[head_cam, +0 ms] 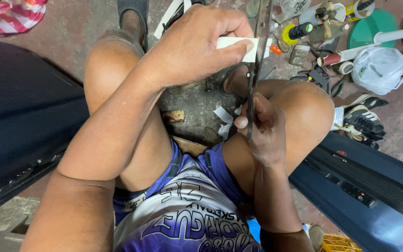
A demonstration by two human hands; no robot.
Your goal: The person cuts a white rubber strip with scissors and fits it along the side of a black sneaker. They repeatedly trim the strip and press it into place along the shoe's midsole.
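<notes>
My left hand point(197, 44) is raised in front of me, its fingers pinching a small white rectangular piece point(239, 46) against a long thin dark metal strip point(259, 51). My right hand point(262, 126) grips the lower end of that strip near my right knee, thumb along its edge. The strip runs nearly upright from my right hand to the top of the view. I sit with bare knees apart over a concrete floor.
A dark suitcase point(19, 121) lies at my left, a blue one point(374, 196) at my right. Tools, tape rolls, tubes, a green lid point(374, 25) and a white plastic bag point(381, 67) litter the floor ahead. Shoes point(362, 119) lie at the right. White scraps point(223, 116) lie between my knees.
</notes>
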